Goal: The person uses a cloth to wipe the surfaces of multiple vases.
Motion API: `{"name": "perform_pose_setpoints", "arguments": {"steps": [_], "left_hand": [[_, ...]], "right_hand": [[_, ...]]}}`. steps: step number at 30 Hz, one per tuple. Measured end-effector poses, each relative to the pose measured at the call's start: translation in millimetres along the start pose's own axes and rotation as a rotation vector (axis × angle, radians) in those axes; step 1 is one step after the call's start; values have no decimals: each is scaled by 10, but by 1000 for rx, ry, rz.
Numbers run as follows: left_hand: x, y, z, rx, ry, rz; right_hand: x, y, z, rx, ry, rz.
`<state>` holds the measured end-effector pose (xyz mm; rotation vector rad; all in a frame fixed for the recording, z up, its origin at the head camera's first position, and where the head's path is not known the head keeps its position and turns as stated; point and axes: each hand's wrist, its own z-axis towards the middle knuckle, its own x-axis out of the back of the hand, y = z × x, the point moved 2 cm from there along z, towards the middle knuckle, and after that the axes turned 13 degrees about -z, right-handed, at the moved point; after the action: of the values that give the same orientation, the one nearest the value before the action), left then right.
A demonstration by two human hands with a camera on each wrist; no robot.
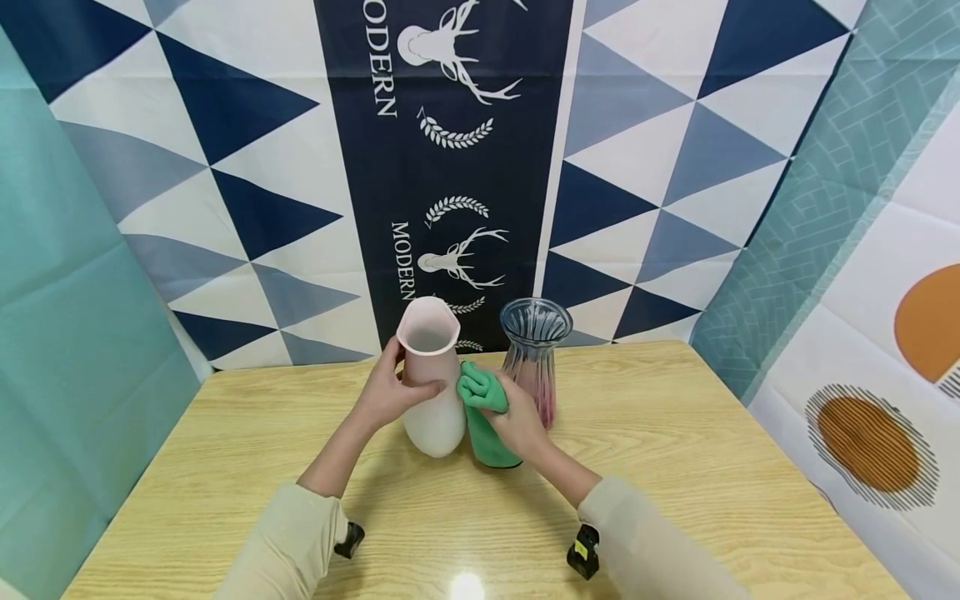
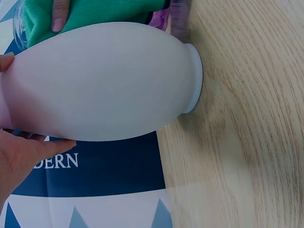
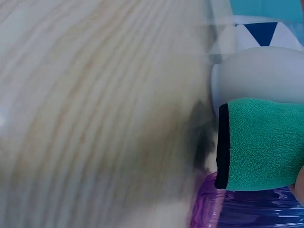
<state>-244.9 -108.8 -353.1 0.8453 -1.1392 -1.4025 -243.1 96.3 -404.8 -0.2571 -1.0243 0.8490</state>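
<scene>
A matte vase [image 1: 435,421], pale pink at its flared mouth and white below, stands nearly upright at the middle of the table. My left hand [image 1: 384,393] grips its upper part from the left, thumb across the front. My right hand [image 1: 519,419] holds a bunched green cloth [image 1: 491,446] against the vase's right side. In the right wrist view the cloth [image 3: 266,142] hangs down with a dark hem, between the white vase [image 3: 266,73] and a ribbed glass vase [image 3: 256,209]. That glass vase [image 1: 536,323], blue above and pink below, stands behind my right hand, partly hidden.
The light wooden table [image 1: 285,442] reaches back to a patterned cloth backdrop [image 1: 457,167] close behind the vases. Teal fabric [image 1: 67,350] hangs at the left, and a white patterned sheet [image 1: 847,367] hangs at the right.
</scene>
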Motion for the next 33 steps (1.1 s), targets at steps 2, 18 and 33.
{"name": "perform_pose_setpoints", "arguments": {"steps": [2,18,33], "left_hand": [[9,-24,4,-7,4,-2],[8,-81,-120,-61,110,12],[-17,4,-360,-210,289,-13]], "right_hand": [[-13,17,-25,-10,-10,-12],[-22,92,-157,-53,-93,-7],[322,51,-136,15,-45,32]]}}
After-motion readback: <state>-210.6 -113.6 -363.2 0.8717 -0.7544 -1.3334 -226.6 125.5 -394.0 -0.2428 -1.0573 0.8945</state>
